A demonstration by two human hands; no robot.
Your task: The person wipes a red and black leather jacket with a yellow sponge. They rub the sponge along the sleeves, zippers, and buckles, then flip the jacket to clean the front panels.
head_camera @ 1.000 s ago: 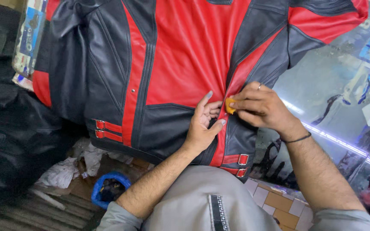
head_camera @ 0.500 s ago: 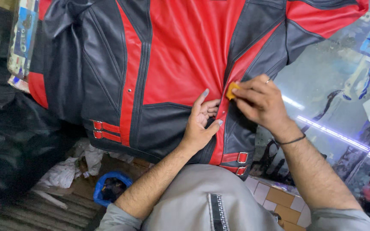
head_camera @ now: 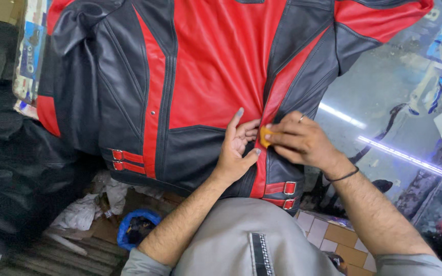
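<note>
Glossy glass tabletop [head_camera: 384, 87], light strips reflected toward right edge. Red-and-black leather jacket [head_camera: 200, 76] spread flat across it, hem w/ buckled straps hanging over near edge. Left hand [head_camera: 237, 148] open, palm down just by the red centre seam, prob. pinning the leather taut. Right hand [head_camera: 297, 140] closed narrow, pinching small orange piece [head_camera: 265, 135] against seam. Printed blue-and-white packet [head_camera: 28, 56] at left edge, partly under sleeve. Blue bag [head_camera: 136, 227], crumpled paper on floor below.
</note>
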